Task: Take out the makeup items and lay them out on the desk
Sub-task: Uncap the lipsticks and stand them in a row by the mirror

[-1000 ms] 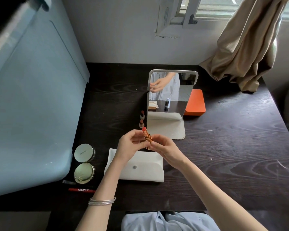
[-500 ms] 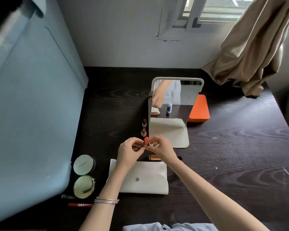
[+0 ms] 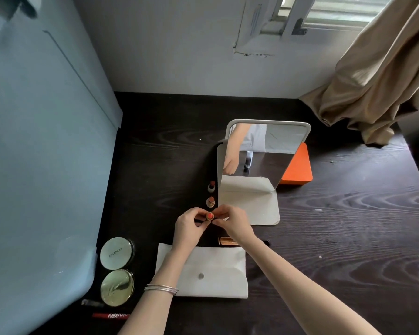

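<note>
Both hands meet over the dark wood-grain surface point(image 3: 336, 226), just near of the mirror's foot. The left hand point(image 3: 188, 228) and the right hand point(image 3: 235, 223) each pinch the open orange lipstick point(image 3: 209, 216) from opposite sides with curled fingertips; the lipstick stands upright, its coral tip facing the camera, and whether its base touches the surface cannot be told from this angle.

Just beyond it, two more uncapped lipsticks stand in a line running away from the person: a pinkish one point(image 3: 210, 201) and, farther still, a darker red one point(image 3: 212, 186), both close along the left edge of the standing mirror point(image 3: 264, 151). Near of the hands, a gold lipstick cap point(image 3: 225, 241) (probably a cap, half hidden by the right wrist) lies on its side. The white pouch point(image 3: 211, 274) lies flat nearest the person, its snap button showing, under the left forearm.

To the left, two round compacts sit side by side: a pale one point(image 3: 116, 253) farther and a gold one point(image 3: 117, 287) nearer, with a red pencil point(image 3: 110, 315) lying near of them. An orange box point(image 3: 298, 169) rests behind the mirror to the right. A silver bangle point(image 3: 161, 288) circles the left wrist.
</note>
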Motion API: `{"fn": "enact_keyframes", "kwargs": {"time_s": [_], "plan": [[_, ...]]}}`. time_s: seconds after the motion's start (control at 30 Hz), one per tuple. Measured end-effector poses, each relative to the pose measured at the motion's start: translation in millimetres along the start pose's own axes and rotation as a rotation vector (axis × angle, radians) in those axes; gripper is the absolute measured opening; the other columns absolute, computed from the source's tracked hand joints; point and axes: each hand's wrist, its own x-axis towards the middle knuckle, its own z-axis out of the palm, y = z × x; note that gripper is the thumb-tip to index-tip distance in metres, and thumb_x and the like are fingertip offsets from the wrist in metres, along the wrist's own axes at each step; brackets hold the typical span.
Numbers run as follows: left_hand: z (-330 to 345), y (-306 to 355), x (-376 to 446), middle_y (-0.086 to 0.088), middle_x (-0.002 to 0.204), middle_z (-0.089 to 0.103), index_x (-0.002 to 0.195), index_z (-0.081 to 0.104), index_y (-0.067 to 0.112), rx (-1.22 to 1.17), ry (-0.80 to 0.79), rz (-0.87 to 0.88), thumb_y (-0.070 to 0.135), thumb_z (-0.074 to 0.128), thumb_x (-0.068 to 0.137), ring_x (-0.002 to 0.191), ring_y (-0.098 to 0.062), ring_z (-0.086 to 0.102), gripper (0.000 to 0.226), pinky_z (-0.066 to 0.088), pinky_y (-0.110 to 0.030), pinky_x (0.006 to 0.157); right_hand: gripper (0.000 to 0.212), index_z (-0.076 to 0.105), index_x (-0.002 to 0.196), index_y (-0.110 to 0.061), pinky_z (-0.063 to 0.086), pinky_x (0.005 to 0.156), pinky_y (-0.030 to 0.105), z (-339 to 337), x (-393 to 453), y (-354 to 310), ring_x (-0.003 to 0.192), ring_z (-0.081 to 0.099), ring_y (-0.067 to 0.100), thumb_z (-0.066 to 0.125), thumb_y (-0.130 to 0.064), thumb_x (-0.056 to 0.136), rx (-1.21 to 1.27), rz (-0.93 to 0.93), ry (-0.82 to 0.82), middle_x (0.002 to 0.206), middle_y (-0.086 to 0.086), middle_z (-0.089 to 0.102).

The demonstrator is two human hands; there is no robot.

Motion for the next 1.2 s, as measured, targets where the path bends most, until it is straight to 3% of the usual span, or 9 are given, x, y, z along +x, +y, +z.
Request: {"fn": "enact_keyframes", "kwargs": {"time_s": [0.17, 0.37, 0.43, 0.57, 0.67, 0.77, 0.87, 1.03, 1.2], "plan": [[3.2, -4.4, 4.8, 0.003, 0.088, 0.070, 0.090, 0.070, 0.010, 0.019, 0.018, -0.009, 0.009, 0.075, 0.076, 0.078, -0.006, 0.065, 0.015, 0.053, -0.014, 0.069, 0.019, 0.071, 0.098, -0.012, 0.039, 0.069, 0.005, 2.5, 5.0, 2.7, 0.087, 0.063, 0.011, 0.070, -0.008, 0.079, -0.015, 0.033, -0.003, 0.098, 0.004, 0.072], [6.1, -6.3, 7.4, 0.001, 0.088, 0.066, 0.088, 0.068, 0.010, 0.043, 0.019, -0.006, 0.008, 0.076, 0.073, 0.076, -0.007, 0.064, 0.017, 0.056, -0.020, 0.066, 0.020, 0.071, 0.098, -0.009, 0.042, 0.075, 0.012, -1.3, 4.7, 2.2, 0.091, 0.065, 0.015, 0.069, -0.006, 0.079, -0.014, 0.016, -0.009, 0.099, 0.006, 0.072], [6.2, -6.4, 7.8, 0.001, 0.091, 0.064, 0.090, 0.067, 0.009, 0.047, 0.008, -0.019, 0.006, 0.077, 0.072, 0.076, -0.007, 0.063, 0.021, 0.057, -0.022, 0.066, 0.021, 0.071, 0.099, -0.010, 0.043, 0.074, 0.011, -1.7, 3.7, 2.2, 0.091, 0.065, 0.015, 0.069, -0.005, 0.078, -0.023, 0.016, -0.012, 0.100, 0.005, 0.072], [2.6, -0.5, 2.1, 0.005, 0.099, 0.058, 0.102, 0.062, 0.010, 0.073, -0.004, -0.094, 0.005, 0.077, 0.072, 0.076, -0.004, 0.059, 0.034, 0.049, -0.010, 0.061, 0.024, 0.068, 0.103, -0.010, 0.039, 0.067, 0.002, -14.3, -3.4, 4.2, 0.085, 0.062, 0.010, 0.068, -0.006, 0.079, -0.032, 0.002, 0.021, 0.100, 0.002, 0.069], [-3.4, 6.7, -13.4, 0.006, 0.087, 0.057, 0.092, 0.059, 0.016, 0.120, 0.034, -0.079, 0.010, 0.077, 0.073, 0.069, -0.005, 0.057, 0.026, 0.046, -0.011, 0.059, 0.022, 0.069, 0.100, -0.012, 0.042, 0.068, 0.004, -38.6, -19.9, 7.2, 0.081, 0.059, 0.006, 0.067, -0.005, 0.080, -0.033, -0.022, 0.052, 0.096, -0.002, 0.068], [1.9, 22.9, -36.2, 0.011, 0.078, 0.056, 0.081, 0.058, 0.022, 0.149, -0.123, -0.023, 0.014, 0.075, 0.075, 0.068, -0.002, 0.055, 0.020, 0.046, -0.011, 0.061, 0.022, 0.071, 0.094, -0.015, 0.045, 0.072, 0.007, -62.8, -44.6, 21.3, 0.082, 0.061, 0.007, 0.061, 0.001, 0.082, -0.027, -0.033, 0.092, 0.091, -0.007, 0.067], [24.8, 42.4, -52.9, 0.011, 0.081, 0.060, 0.080, 0.063, 0.022, 0.096, -0.281, 0.027, 0.012, 0.074, 0.075, 0.069, -0.004, 0.056, 0.015, 0.047, -0.016, 0.064, 0.029, 0.072, 0.088, -0.021, 0.046, 0.075, 0.013, -78.6, -66.6, 46.8, 0.084, 0.063, 0.009, 0.057, 0.003, 0.083, -0.036, 0.009, 0.160, 0.089, -0.006, 0.069], [66.5, 60.2, -55.3, 0.009, 0.095, 0.058, 0.099, 0.065, 0.019, 0.093, -0.251, 0.037, 0.008, 0.073, 0.076, 0.074, -0.003, 0.056, 0.027, 0.049, -0.017, 0.070, 0.029, 0.072, 0.091, -0.017, 0.042, 0.072, 0.001, -89.2, -84.5, 75.2, 0.081, 0.062, 0.005, 0.060, 0.006, 0.079, -0.011, 0.081, 0.226, 0.094, -0.003, 0.069], [88.4, 62.1, -50.8, 0.006, 0.104, 0.059, 0.105, 0.063, 0.020, 0.223, -0.276, 0.001, 0.013, 0.073, 0.077, 0.078, -0.007, 0.059, 0.030, 0.054, -0.030, 0.074, 0.024, 0.070, 0.098, -0.014, 0.047, 0.078, 0.014, -82.5, -81.6, 85.5, 0.077, 0.061, 0.002, 0.071, -0.003, 0.076, 0.005, 0.122, 0.131, 0.094, -0.004, 0.066]]}}
